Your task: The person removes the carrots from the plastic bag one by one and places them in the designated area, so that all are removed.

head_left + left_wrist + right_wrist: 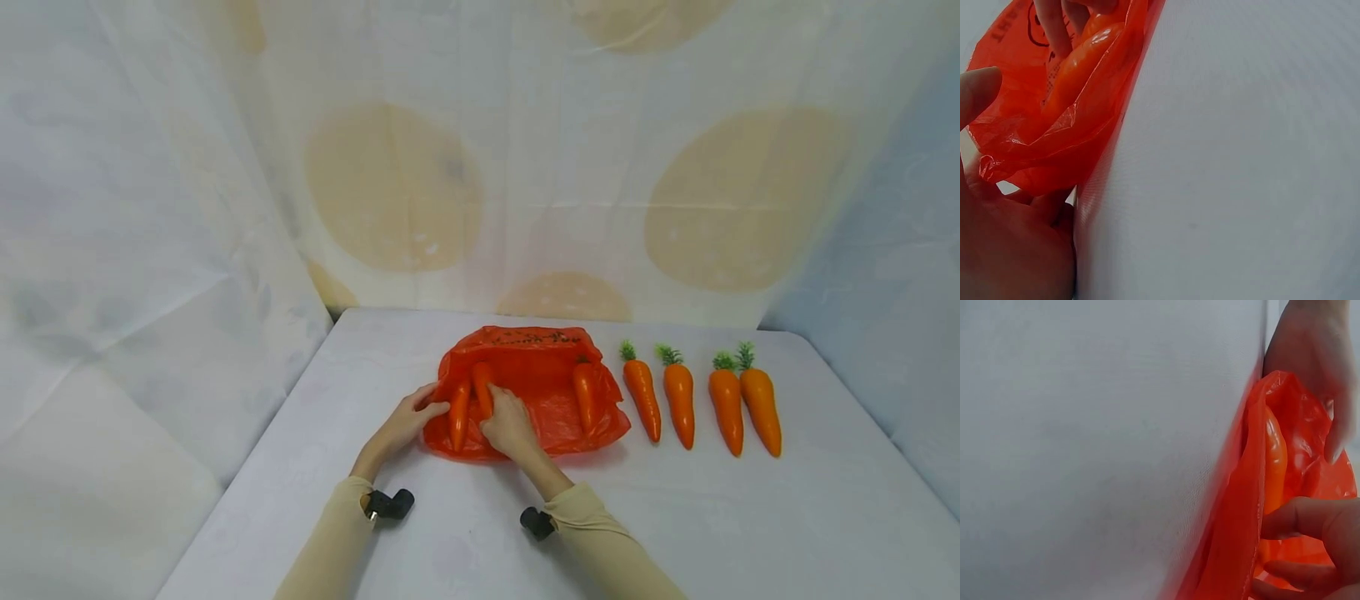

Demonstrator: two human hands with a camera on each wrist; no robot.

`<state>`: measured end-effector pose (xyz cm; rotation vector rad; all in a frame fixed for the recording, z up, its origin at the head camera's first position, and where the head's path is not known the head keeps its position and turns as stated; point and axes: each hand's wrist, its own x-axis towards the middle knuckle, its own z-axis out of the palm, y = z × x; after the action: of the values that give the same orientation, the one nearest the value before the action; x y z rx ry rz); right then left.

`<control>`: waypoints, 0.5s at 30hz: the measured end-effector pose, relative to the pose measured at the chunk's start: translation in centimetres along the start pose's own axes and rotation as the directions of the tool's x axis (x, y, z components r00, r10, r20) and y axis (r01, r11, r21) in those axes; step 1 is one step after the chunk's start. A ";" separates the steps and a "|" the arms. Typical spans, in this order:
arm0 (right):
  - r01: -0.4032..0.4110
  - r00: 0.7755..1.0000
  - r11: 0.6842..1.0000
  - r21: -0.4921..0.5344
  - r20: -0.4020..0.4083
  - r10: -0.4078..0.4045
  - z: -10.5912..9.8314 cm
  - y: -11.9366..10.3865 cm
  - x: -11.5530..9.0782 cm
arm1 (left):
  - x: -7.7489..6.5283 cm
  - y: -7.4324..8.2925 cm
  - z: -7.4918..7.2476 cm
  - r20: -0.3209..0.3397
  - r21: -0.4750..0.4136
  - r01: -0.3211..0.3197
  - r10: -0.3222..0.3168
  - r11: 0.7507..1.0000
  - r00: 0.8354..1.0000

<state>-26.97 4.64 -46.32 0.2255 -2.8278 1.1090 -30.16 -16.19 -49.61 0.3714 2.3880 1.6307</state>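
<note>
A red plastic bag lies open on the table, with several orange toy carrots inside. My right hand reaches into it and holds a carrot between thumb and fingers. Close beside that one lies another carrot, also seen in the right wrist view as a glossy carrot along the bag's near wall. A further carrot is in the bag's right part. My left hand is at the bag's left end, thumb straight and apart over the bag, fingers partly hidden beside it.
To the right of the bag, several carrots with green tops stand in a row: one carrot nearest the bag, then a carrot, then a touching pair ending in a carrot. White table; patterned cloth walls behind.
</note>
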 end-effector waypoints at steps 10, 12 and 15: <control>-0.097 0.995 0.994 0.053 0.001 0.097 -0.6 -0.2 0.1 | -0.2 0.1 0.1 -0.007 -0.008 0.003 -0.003 1.000 1.000; -0.124 0.992 0.989 0.082 0.008 0.124 -0.8 -0.1 0.0 | -0.1 0.1 0.1 -0.011 -0.012 0.000 0.000 1.000 1.000; -0.132 0.991 0.984 0.123 0.006 0.132 -1.2 -0.1 0.0 | -0.1 0.1 0.2 -0.012 -0.015 0.000 0.000 1.000 1.000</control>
<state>-26.92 5.36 -45.36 0.0466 -2.8107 1.3113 -30.02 -16.03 -49.59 0.3598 2.3832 1.6544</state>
